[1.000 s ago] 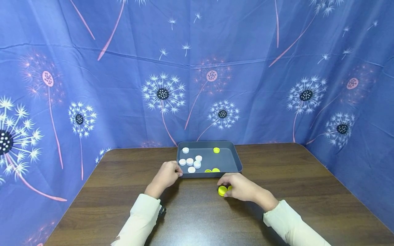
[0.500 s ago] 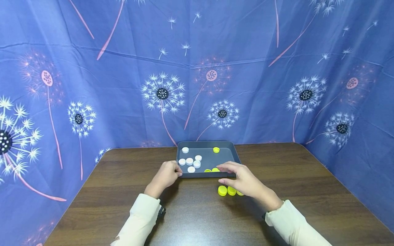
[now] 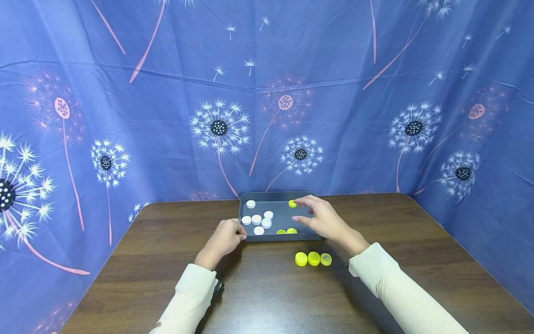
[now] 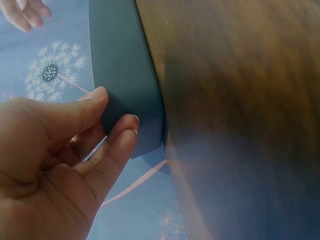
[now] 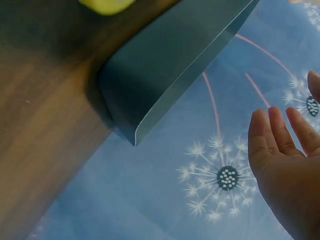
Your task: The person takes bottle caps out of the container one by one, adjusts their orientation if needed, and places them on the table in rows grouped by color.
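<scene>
A dark grey tray (image 3: 271,237) lies near the table's back edge in the head view. My left hand (image 3: 225,237) pinches its front left corner, thumb at the rim and fingers against the wall in the left wrist view. My right hand (image 3: 327,220) hovers over the tray's right part, thumb and fingers apart. Its fingertips are beside a yellow bottle cap (image 3: 291,204) at the back; whether they touch it I cannot tell. Two more yellow caps (image 3: 291,231) lie along the front wall inside. Several white caps (image 3: 256,220) fill the tray's left part.
Three yellow caps (image 3: 314,259) sit in a row on the brown wooden table (image 3: 258,297), in front of the tray's right part. A blue curtain (image 3: 167,139) with dandelion prints hangs behind the table and along its sides.
My right hand has let go of a yellow cap in the row on the table and has moved away from me, over the tray to its back. My left hand stays at the corner.
</scene>
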A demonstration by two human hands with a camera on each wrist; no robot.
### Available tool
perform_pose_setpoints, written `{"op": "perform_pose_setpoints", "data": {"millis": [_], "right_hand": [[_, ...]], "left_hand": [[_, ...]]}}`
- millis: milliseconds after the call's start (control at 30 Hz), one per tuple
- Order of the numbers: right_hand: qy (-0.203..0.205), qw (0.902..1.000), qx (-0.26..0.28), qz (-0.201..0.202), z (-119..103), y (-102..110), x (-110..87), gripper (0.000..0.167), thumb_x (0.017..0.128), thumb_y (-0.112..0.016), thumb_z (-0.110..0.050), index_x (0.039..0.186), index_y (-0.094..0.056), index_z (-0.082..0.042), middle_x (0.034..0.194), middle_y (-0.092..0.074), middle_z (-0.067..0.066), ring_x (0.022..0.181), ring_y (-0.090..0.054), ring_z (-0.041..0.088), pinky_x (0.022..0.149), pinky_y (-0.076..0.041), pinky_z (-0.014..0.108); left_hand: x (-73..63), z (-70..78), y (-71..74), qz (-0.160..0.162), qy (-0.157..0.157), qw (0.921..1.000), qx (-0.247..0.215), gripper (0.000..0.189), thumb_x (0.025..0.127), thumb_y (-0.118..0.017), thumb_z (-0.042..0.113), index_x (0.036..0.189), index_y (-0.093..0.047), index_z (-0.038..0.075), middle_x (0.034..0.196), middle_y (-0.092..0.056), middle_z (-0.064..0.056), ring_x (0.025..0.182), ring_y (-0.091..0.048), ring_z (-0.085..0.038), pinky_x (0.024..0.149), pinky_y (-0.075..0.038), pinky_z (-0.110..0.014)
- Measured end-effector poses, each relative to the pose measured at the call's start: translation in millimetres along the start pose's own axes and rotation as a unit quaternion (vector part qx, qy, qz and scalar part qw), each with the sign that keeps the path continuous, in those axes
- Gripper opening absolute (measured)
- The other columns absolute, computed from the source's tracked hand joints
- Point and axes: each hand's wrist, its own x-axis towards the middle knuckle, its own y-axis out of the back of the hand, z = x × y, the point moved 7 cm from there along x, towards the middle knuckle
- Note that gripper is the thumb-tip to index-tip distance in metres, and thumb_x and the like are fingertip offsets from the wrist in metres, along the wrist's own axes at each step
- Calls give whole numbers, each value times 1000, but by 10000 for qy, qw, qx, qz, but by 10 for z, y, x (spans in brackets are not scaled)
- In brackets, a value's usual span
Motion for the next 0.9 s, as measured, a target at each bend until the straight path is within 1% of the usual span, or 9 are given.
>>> {"op": "perform_pose_setpoints", "data": {"millis": [100, 200, 300, 433, 533, 700, 800, 833, 900], "right_hand": [[-63, 10000, 1, -53, 67, -39, 140, 45, 87, -78, -22, 127, -65, -7, 118, -65, 5, 105, -60, 24, 85, -52, 47], [-159, 9998, -57, -133, 173, -90, 271, 46, 88, -77, -22, 128, -64, -3, 121, -65, 11, 108, -61, 29, 87, -52, 49], [-253, 9994, -162, -196, 299, -136, 386, 47, 89, -75, -20, 129, -62, 1, 125, -64, 17, 113, -61, 33, 91, -51, 50], [-535, 9973, -359, -365, 485, -202, 502, 50, 91, -73, -22, 131, -60, 4, 128, -63, 19, 117, -60, 35, 97, -48, 49], [-757, 9944, -527, -525, 614, -260, 564, 50, 91, -72, -22, 131, -59, 6, 129, -62, 21, 119, -59, 35, 99, -47, 49], [-891, 9888, -861, -830, 759, -370, 634, 48, 93, -69, -19, 131, -58, 9, 128, -63, 24, 122, -57, 38, 101, -45, 50], [-999, 9844, -1064, -978, 831, -428, 666, 48, 94, -68, -20, 132, -58, 8, 130, -62, 23, 124, -56, 39, 103, -44, 51], [-1073, 9827, -1107, -1024, 853, -444, 673, 49, 94, -68, -20, 133, -57, 7, 131, -62, 23, 125, -55, 39, 103, -43, 51], [-1173, 9784, -1240, -1168, 898, -488, 685, 50, 95, -68, -22, 134, -57, 6, 133, -60, 22, 127, -53, 40, 104, -42, 51]], "left_hand": [[-1, -10, -1, -34, 8, 10000, -25, 10, 84, -77, 1, 76, -77, 7, 74, -61, 5, 75, -60, -12, 68, -52, -29], [-1, -29, 3, -57, 72, 9999, -105, 10, 84, -76, 1, 76, -77, 7, 74, -61, 5, 75, -59, -11, 68, -52, -28], [2, -29, 14, -15, -18, 10000, -80, 10, 84, -76, 0, 75, -77, 6, 74, -61, 5, 74, -59, -11, 67, -51, -27], [11, -16, 28, 82, -219, 9997, 16, 10, 83, -77, 0, 74, -76, 6, 73, -61, 4, 73, -59, -11, 67, -51, -27], [9, -9, 20, 69, -267, 9996, -35, 10, 83, -77, 1, 75, -77, 6, 74, -61, 4, 73, -59, -11, 66, -51, -27], [-12, -10, -18, -15, -248, 9996, -121, 11, 83, -77, 1, 74, -76, 6, 72, -60, 5, 71, -58, -9, 64, -51, -25], [-9, -17, -23, 23, -238, 9996, -142, 12, 83, -77, 0, 73, -76, 7, 72, -60, 5, 71, -59, -9, 65, -51, -25], [-7, -14, -23, 52, -285, 9995, -124, 12, 83, -77, 0, 73, -76, 7, 73, -60, 5, 72, -59, -10, 65, -51, -25], [-10, -20, -21, 49, -248, 9996, -145, 12, 83, -76, 0, 73, -76, 7, 73, -60, 5, 72, -59, -10, 65, -51, -26]]}}
